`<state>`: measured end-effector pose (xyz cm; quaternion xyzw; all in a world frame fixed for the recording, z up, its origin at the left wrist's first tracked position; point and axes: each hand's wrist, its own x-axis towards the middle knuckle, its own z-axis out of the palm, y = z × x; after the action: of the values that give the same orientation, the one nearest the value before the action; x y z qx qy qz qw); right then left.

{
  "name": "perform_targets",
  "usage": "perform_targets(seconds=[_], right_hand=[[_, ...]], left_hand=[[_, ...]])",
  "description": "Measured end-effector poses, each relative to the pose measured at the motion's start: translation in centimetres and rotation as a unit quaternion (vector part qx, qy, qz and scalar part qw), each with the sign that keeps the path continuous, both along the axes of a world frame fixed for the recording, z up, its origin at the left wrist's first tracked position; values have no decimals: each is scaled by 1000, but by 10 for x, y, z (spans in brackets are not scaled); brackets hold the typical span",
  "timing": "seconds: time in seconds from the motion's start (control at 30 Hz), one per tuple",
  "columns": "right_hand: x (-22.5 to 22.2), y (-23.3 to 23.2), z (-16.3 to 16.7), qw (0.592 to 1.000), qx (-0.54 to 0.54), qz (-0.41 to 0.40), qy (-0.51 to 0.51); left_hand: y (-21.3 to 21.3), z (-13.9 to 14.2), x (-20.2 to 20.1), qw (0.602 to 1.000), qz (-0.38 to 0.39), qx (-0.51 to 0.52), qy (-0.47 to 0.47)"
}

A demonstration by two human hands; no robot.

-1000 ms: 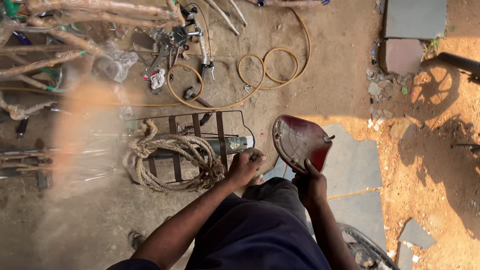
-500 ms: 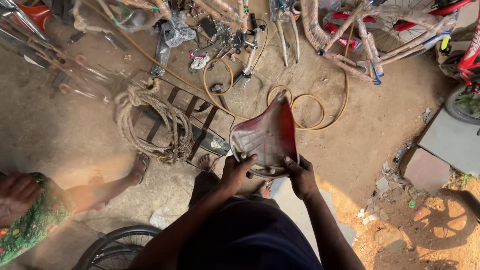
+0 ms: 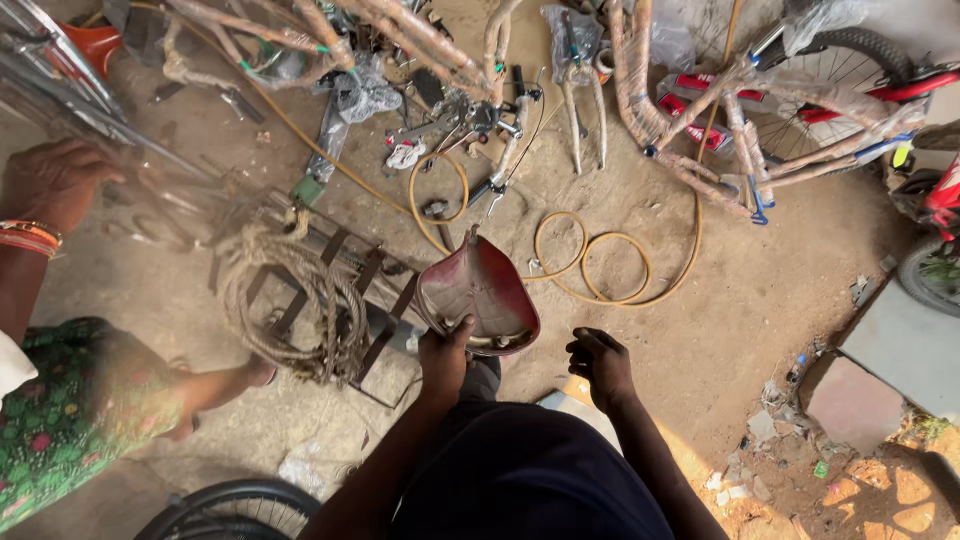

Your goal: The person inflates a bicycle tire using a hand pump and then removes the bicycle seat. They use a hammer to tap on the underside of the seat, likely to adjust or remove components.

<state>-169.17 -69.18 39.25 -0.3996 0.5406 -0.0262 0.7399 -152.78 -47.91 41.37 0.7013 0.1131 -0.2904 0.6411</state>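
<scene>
Left grip [image 3: 446,355] clenched on the rear edge of a dark red bicycle saddle [image 3: 478,290], held above the dirt floor [image 3: 700,300], right grip [image 3: 600,362] released, apparently just beside the saddle, coiled rope [image 3: 290,300] on a metal rack [image 3: 375,300] nearby

Both bare forearms reach forward from the near edge of the scene, side by side. The left hand [image 3: 443,357] is clenched in a tight grip, fingers curled and thumb raised toward the far side, wrist straight. Just to its right, the right hand [image 3: 599,362] hangs free, fingers loosely bent and pointing left, holding nothing, its wrist slightly cocked inward.
</scene>
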Motion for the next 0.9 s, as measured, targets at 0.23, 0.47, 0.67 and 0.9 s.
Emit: perform_targets(seconds=[0.23,0.47,0.67,0.9], right_hand=[[69,-57,15,996,-43,79,20],[164,-139,-27,979,-25,195,57],[304,-196,-59,926,25,376,-4],[410,-229,-65,916,-35,400,-22]], left_hand=[[-64,-41,55,984,70,-61,155],[-94,-48,91,976,155,-6,153],[-120,-57,105,931,348,1,113],[-148,-76,109,878,468,36,89]])
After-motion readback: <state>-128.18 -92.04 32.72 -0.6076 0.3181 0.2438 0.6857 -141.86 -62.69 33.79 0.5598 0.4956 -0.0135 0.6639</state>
